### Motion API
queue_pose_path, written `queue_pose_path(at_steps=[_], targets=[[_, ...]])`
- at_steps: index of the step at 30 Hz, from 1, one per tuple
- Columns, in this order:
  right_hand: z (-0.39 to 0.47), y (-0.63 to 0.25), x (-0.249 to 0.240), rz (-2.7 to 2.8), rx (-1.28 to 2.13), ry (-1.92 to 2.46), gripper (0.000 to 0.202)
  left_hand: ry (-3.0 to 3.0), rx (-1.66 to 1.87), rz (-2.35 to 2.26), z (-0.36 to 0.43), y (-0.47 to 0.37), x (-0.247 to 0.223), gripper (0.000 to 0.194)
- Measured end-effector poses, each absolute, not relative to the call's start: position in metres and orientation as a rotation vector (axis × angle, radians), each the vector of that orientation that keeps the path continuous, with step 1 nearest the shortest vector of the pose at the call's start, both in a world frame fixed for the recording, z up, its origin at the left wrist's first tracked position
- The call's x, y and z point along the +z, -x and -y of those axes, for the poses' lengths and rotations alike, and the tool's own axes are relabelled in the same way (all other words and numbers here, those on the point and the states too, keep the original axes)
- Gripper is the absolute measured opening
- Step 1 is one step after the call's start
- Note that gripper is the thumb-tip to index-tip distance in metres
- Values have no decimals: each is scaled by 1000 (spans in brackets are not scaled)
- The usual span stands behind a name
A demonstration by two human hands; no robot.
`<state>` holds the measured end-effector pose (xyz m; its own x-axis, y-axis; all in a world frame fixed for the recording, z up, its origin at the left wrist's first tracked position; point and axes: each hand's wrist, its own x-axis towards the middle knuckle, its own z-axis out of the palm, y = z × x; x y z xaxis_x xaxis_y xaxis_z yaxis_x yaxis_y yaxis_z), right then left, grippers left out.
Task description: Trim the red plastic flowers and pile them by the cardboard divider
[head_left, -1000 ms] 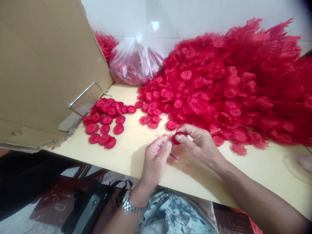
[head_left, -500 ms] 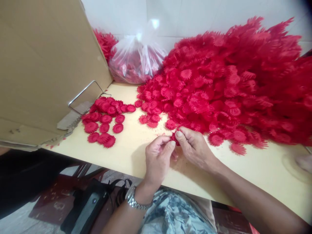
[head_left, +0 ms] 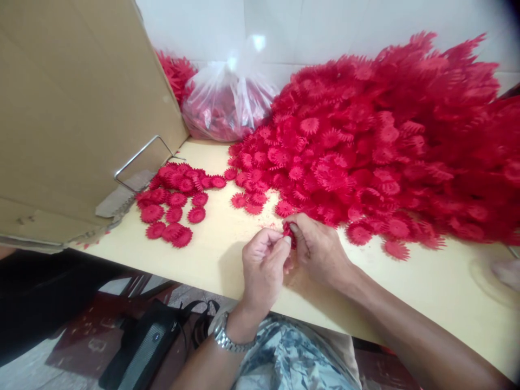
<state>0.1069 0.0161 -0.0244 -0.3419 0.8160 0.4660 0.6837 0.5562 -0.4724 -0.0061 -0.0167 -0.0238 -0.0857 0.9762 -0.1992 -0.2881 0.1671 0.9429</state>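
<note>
Between my two hands is a small red toothed disc (head_left: 287, 232), flower-like and mostly covered by my fingers. My left hand (head_left: 266, 265) pinches its near left side with thumb and fingers. On its right side, my right hand (head_left: 319, 246) grips it with thumb and bent forefinger. Just beyond my hands rises a large heap of similar red discs (head_left: 333, 146), with a few loose ones at its front edge. To the left lies a smaller group of red discs (head_left: 174, 199), flat on the pale table (head_left: 211, 252).
A big cardboard box (head_left: 81, 108) with a bent metal wire handle (head_left: 138, 157) stands at the left. Against the wall sits a tied clear plastic bag (head_left: 227, 103) of red pieces. A black bag (head_left: 142, 346) is below the table edge.
My right thumb and forefinger have shifted slightly left and curled closer over the red disc. My left hand keeps its pinch almost in place.
</note>
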Motion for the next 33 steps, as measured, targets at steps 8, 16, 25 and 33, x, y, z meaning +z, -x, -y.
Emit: queue_pose_path(at_steps=[8, 16, 25, 33], targets=[[-41, -140, -4, 1958, -120, 1383, 23, -801, 1356, -1196, 22, 15, -21, 19], [-73, -188, 23, 1942, -538, 1626, 29, -693, 1270, -1044, 8, 20, -17, 14], [-30, -119, 5, 1840, 1338, 1093, 18, -699, 1227, -981, 13, 17, -21, 14], [-25, -116, 0, 1922, 1143, 1159, 13, -687, 1265, -1005, 13, 17, -26, 11]])
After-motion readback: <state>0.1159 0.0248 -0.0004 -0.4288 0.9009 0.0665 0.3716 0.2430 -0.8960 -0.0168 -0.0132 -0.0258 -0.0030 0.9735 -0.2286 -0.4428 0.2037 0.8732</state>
